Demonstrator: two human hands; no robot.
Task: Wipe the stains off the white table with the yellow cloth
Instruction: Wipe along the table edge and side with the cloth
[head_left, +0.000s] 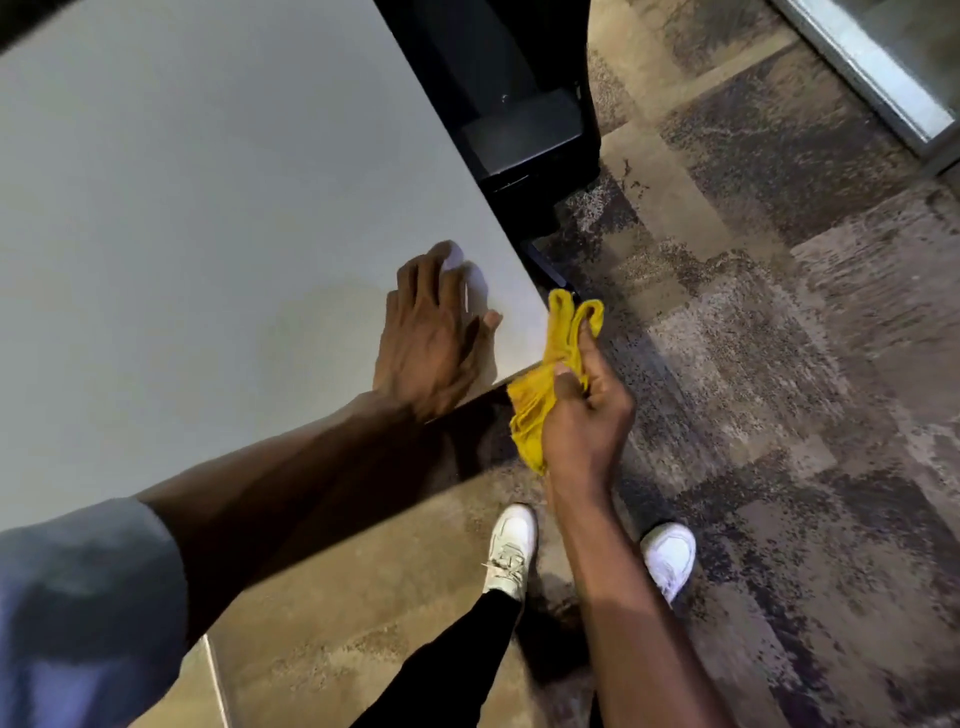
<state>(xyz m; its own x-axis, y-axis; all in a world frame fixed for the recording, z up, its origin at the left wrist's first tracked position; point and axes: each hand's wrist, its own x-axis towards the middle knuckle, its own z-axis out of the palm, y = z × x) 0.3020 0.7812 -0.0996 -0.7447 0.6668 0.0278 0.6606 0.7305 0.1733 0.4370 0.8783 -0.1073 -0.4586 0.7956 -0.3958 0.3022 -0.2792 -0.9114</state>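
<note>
Left hand (434, 332) lies flat on the white table (182, 218), right hand (584, 410) clutches the yellow cloth (545, 374) above patchy carpet (779, 312)

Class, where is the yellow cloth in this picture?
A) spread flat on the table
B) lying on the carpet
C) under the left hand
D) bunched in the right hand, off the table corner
D: the right hand grips the bunched yellow cloth past the corner of the white table; the left hand rests on the tabletop.

Left hand (431, 332) flat, fingers spread; right hand (582, 410) beside it, fingers curled round the yellow cloth (563, 338).
</note>
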